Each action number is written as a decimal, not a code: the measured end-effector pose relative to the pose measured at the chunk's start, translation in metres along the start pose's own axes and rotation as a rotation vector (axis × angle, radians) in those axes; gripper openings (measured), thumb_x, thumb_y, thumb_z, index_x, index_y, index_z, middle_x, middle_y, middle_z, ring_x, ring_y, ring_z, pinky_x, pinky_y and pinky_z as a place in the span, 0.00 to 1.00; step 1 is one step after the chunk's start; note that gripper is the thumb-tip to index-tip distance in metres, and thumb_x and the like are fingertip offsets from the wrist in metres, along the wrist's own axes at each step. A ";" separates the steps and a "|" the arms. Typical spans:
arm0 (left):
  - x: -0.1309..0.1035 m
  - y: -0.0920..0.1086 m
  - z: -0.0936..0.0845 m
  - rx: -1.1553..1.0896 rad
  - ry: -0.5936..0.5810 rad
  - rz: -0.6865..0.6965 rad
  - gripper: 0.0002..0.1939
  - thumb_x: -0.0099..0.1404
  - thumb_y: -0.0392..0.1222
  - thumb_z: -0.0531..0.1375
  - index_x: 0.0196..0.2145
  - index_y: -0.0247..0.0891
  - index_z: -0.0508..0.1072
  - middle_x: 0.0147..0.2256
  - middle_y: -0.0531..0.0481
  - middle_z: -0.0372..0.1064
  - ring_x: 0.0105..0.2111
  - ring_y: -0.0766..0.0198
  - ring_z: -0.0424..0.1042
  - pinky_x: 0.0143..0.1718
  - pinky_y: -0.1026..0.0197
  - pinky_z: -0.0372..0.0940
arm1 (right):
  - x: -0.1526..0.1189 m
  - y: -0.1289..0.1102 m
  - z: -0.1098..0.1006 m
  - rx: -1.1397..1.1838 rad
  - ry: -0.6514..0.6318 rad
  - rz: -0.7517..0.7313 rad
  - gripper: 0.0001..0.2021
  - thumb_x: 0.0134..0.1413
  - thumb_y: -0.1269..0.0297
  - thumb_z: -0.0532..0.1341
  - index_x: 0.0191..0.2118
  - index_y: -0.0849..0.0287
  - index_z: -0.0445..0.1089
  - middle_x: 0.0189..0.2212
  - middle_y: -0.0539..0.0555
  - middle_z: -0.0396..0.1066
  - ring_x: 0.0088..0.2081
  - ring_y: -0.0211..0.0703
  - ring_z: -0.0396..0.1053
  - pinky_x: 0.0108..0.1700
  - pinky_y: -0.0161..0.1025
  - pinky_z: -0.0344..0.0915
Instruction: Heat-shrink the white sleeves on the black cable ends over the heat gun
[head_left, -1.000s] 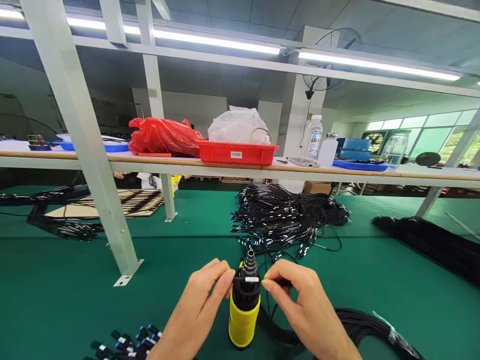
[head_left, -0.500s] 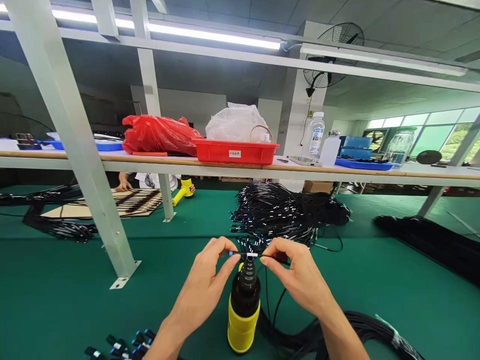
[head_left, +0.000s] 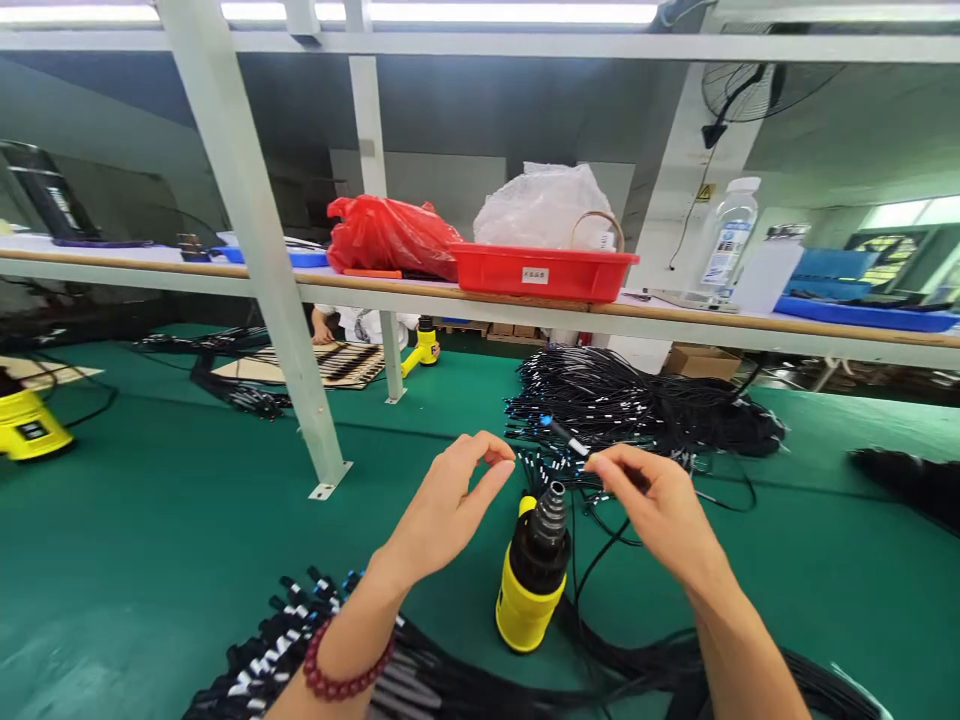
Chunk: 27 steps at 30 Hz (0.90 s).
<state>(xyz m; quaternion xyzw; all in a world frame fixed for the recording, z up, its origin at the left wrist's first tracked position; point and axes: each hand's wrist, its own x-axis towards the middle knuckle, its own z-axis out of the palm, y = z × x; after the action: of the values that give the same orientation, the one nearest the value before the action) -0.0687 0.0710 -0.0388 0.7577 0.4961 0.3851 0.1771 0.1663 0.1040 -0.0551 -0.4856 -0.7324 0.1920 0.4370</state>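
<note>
My right hand point(head_left: 664, 510) pinches a black cable near its white sleeve; the blue-tipped cable end point(head_left: 564, 437) points up and left from my fingertips. To the left, my left hand point(head_left: 450, 505) has its thumb and forefinger brought together, with nothing seen between them. Between and below my hands stands a yellow heat gun point(head_left: 531, 590), upright, its black ribbed nozzle facing up. A pile of black cables point(head_left: 322, 640) with white sleeves lies under my left forearm. Behind my hands is a large bundle of black cables point(head_left: 622, 400).
A white post point(head_left: 277, 270) rises left of my hands and holds up a shelf point(head_left: 420, 297) with a red tray point(head_left: 547, 272). Another yellow heat gun point(head_left: 30, 425) lies far left. Across the table, a person's hand point(head_left: 322, 328) rests near a cable board point(head_left: 330, 362).
My left hand has let go of the cable, which my right hand holds, now tilted. The hands have moved apart, away from the nozzle. The view has turned left and down.
</note>
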 end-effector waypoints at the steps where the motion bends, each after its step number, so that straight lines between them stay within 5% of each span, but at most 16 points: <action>1: -0.002 -0.009 -0.004 0.039 -0.016 -0.035 0.12 0.71 0.48 0.47 0.40 0.43 0.67 0.40 0.51 0.69 0.42 0.61 0.67 0.44 0.59 0.60 | 0.004 0.014 0.003 0.015 0.054 0.020 0.19 0.60 0.49 0.55 0.38 0.60 0.75 0.29 0.54 0.73 0.30 0.43 0.67 0.31 0.37 0.64; 4: -0.014 -0.052 -0.012 0.171 -0.086 -0.150 0.12 0.70 0.47 0.46 0.37 0.42 0.67 0.38 0.52 0.70 0.41 0.61 0.68 0.43 0.60 0.61 | 0.009 0.069 0.017 0.134 0.170 0.058 0.30 0.54 0.43 0.58 0.56 0.60 0.66 0.55 0.63 0.66 0.50 0.53 0.68 0.47 0.45 0.69; 6: -0.030 -0.089 -0.012 0.237 -0.153 -0.231 0.08 0.66 0.40 0.49 0.36 0.41 0.68 0.35 0.52 0.70 0.39 0.61 0.69 0.42 0.60 0.62 | 0.002 0.108 0.027 0.200 0.143 0.228 0.40 0.46 0.37 0.59 0.60 0.58 0.61 0.62 0.63 0.57 0.58 0.55 0.62 0.55 0.47 0.65; 10: -0.072 -0.156 -0.003 0.397 -0.317 -0.426 0.14 0.54 0.26 0.52 0.34 0.41 0.71 0.35 0.51 0.73 0.41 0.60 0.71 0.44 0.60 0.61 | -0.037 0.159 0.043 0.178 0.026 0.434 0.40 0.35 0.33 0.61 0.45 0.67 0.73 0.48 0.73 0.72 0.50 0.67 0.70 0.50 0.56 0.69; 13: -0.097 -0.187 0.002 0.490 -0.444 -0.505 0.19 0.48 0.22 0.51 0.33 0.41 0.71 0.37 0.49 0.74 0.43 0.57 0.71 0.46 0.58 0.60 | -0.071 0.166 0.048 0.182 -0.091 0.473 0.30 0.37 0.38 0.63 0.33 0.64 0.77 0.34 0.67 0.78 0.39 0.63 0.76 0.43 0.53 0.72; 17: -0.106 -0.204 0.002 0.550 -0.570 -0.499 0.20 0.49 0.24 0.50 0.34 0.43 0.72 0.41 0.50 0.74 0.49 0.56 0.69 0.56 0.50 0.53 | -0.104 0.158 0.053 0.178 -0.115 0.462 0.24 0.45 0.43 0.60 0.33 0.63 0.78 0.29 0.60 0.79 0.33 0.55 0.77 0.38 0.47 0.72; 22: -0.097 -0.206 -0.006 0.588 -0.657 -0.467 0.16 0.51 0.28 0.52 0.33 0.43 0.72 0.43 0.50 0.74 0.55 0.53 0.65 0.61 0.44 0.46 | -0.121 0.159 0.054 0.105 -0.079 0.373 0.21 0.54 0.49 0.57 0.39 0.62 0.76 0.34 0.59 0.78 0.36 0.50 0.75 0.39 0.43 0.70; 27: -0.099 -0.198 -0.022 0.514 -0.536 -0.355 0.06 0.58 0.39 0.53 0.30 0.43 0.70 0.36 0.52 0.74 0.40 0.59 0.71 0.45 0.61 0.63 | -0.123 0.163 0.043 0.020 -0.209 0.403 0.20 0.56 0.52 0.56 0.44 0.62 0.74 0.36 0.59 0.77 0.38 0.50 0.74 0.41 0.42 0.69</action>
<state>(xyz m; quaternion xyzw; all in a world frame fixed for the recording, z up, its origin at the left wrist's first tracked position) -0.2280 0.0689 -0.1939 0.7533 0.6357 0.0014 0.1688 0.2376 0.0759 -0.2493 -0.5952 -0.6600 0.3317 0.3164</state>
